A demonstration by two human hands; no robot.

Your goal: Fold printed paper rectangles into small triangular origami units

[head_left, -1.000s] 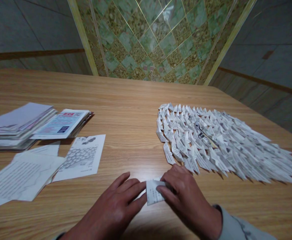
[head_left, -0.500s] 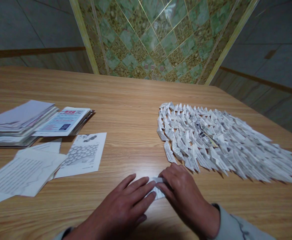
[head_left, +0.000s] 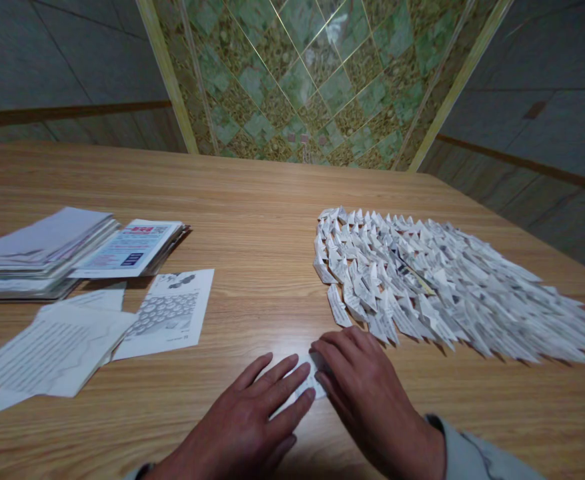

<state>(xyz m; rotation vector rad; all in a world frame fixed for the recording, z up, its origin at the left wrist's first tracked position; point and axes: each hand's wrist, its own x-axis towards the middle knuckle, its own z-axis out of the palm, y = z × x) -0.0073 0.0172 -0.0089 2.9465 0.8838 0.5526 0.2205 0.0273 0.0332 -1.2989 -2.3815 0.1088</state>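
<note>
A small printed piece of paper (head_left: 313,381), partly folded, lies on the table between my hands, mostly covered by fingers. My left hand (head_left: 252,410) rests over its left part, fingers stretched out and spread. At the right end of the paper, my right hand (head_left: 367,387) has its fingers curled with the thumb below them, closed on the paper's edge. Beyond the right hand stand rows of folded paper boats (head_left: 402,267), made of printed pages and packed close together.
Loose printed sheets (head_left: 55,347) overlap on the left, beside a page with a grey picture (head_left: 167,310). Behind them sit a stack of papers (head_left: 42,243) and a booklet with a blue-and-white cover (head_left: 129,250). All rest on a wood-grain table (head_left: 252,220).
The fingers of my right hand have come down over the raised strip at the paper's far edge. My left hand's fingers have spread a little. The view has tilted slightly.
</note>
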